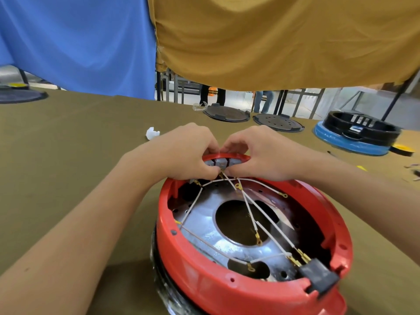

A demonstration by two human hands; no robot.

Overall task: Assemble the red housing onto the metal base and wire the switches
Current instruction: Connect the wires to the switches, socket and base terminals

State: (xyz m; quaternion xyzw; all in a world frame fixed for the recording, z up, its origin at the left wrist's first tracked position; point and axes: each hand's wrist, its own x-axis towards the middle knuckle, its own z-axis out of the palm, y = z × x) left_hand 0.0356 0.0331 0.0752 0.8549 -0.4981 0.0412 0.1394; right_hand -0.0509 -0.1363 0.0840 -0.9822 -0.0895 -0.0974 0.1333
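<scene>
The round red housing (227,278) sits upside down over the shiny metal base (204,226), low and right of centre. White wires (250,212) with brass ring terminals cross its inside, and a black connector block (318,276) is clipped in the near rim. At the far rim a row of grey switches (220,163) sits in the wall. My left hand (188,151) and my right hand (263,153) meet there, fingertips pinched on a wire terminal at the switches. The exact contact point is hidden by my fingers.
The work sits on an olive-brown table (79,167). Two black round lids (227,113) (278,122) lie at the far edge, a black and blue housing (359,135) at the right, a crumpled white scrap (152,133) to the left. Blue and mustard cloths hang behind.
</scene>
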